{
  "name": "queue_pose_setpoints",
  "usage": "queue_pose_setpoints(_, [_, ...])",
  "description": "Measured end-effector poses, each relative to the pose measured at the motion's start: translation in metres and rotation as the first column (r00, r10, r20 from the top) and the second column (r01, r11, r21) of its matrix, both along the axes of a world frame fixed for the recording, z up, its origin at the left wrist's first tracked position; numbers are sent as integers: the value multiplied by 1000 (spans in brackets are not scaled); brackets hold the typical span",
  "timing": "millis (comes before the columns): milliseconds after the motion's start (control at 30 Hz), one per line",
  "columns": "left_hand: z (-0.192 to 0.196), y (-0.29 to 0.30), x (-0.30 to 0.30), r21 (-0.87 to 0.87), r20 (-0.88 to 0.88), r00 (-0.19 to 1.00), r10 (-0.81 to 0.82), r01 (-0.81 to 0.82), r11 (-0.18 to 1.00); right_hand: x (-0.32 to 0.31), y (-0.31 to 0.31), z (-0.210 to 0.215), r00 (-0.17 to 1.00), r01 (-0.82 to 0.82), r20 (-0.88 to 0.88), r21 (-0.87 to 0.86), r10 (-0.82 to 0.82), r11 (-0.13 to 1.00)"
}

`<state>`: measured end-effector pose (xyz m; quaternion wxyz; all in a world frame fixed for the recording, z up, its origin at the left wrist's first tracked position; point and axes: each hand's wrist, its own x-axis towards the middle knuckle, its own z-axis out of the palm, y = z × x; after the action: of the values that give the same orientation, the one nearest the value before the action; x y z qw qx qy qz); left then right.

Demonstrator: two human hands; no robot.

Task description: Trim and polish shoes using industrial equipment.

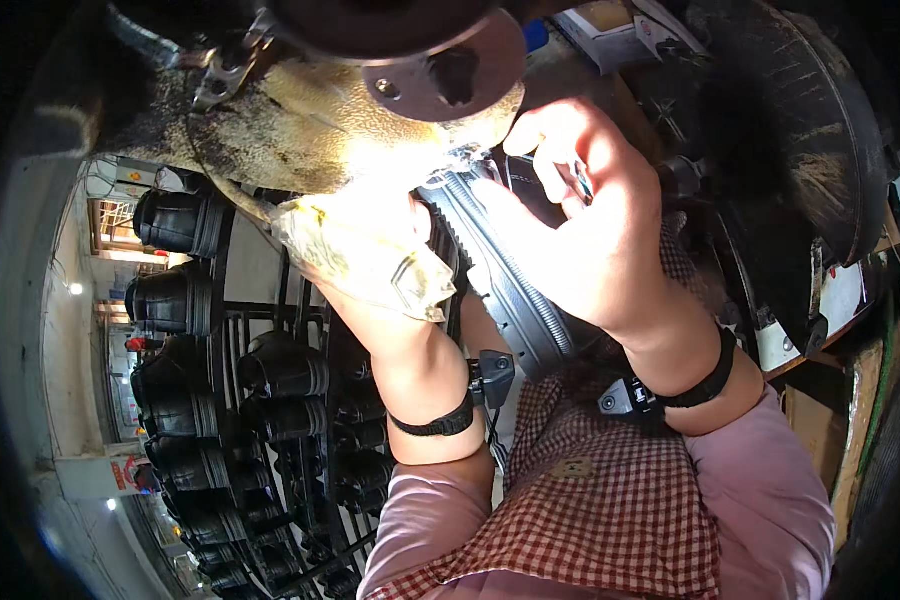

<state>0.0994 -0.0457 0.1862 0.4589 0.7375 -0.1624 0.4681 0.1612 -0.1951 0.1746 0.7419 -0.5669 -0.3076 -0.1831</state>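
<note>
A black shoe (515,275) with a ribbed, stitched sole edge lies between my hands, below the round dark head of a machine (460,70). My left hand (395,225) is closed on the shoe's left side; a worn, pale covering (345,255) wraps it, and glare washes out its fingers. On the other side, my right hand (605,215) has its fingers curled, the thumb stretched along the shoe. A small, shiny dark thing (577,182) shows in the curl of those fingers, too little visible to name. Strong lamp light blurs the spot where shoe and machine meet.
Racks hold several black shoes (175,300) at the left. The machine's stained, light-coloured body (300,120) fills the upper left. A large dark round part (820,140) stands at the right, beside a board edge (860,430). A small box (600,30) sits at the top.
</note>
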Motion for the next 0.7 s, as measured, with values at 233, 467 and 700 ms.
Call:
queue_pose_setpoints(233, [0, -22, 1, -422, -15, 1000, 9, -14, 907, 0, 1, 1, 997, 75, 23, -105, -73, 992])
queue_pose_setpoints(467, [-6, -16, -9, -317, -154, 987, 35, -83, 945, -2, -1, 1, 994, 105, 8, -178, -106, 978])
queue_pose_setpoints(700, [-11, -11, -9, -443, -189, 982, -7, -79, 893, 0, 2, -3, 995, 97, 27, -119, -94, 988])
